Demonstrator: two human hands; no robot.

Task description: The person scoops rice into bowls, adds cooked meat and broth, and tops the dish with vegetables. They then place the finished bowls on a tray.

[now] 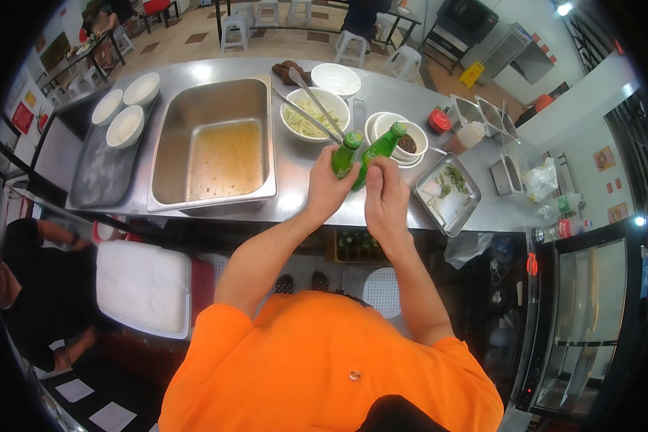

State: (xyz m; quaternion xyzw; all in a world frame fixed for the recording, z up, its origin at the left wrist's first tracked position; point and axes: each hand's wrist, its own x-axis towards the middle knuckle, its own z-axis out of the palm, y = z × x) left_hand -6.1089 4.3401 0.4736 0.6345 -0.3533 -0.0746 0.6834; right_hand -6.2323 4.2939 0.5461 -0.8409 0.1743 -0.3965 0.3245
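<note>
My left hand (pixel 328 183) is wrapped around a green glass bottle (pixel 346 155) with its cap on. In my right hand (pixel 384 197) is a second capped green glass bottle (pixel 382 144), tilted up and to the right. Both bottles are held close together above the steel counter (pixel 297 189). Just beyond them stands a white bowl of pale shredded vegetable (pixel 309 120), with metal tongs (pixel 317 108) resting across it. Stacked white bowls (pixel 380 121) sit behind the right bottle, and a small bowl of dark sauce (pixel 408 143) is on them. My fingers hide the lower parts of the bottles.
A deep steel pan (pixel 272 178) with shallow brownish liquid is at left, beside a dark tray (pixel 100 183) bearing three white bowls. At right lies a small steel tray (pixel 437 208) of greens, near a sauce squeeze bottle (pixel 464 137). A person in black (pixel 48 281) stands at lower left beside a lidded cooler (pixel 143 286).
</note>
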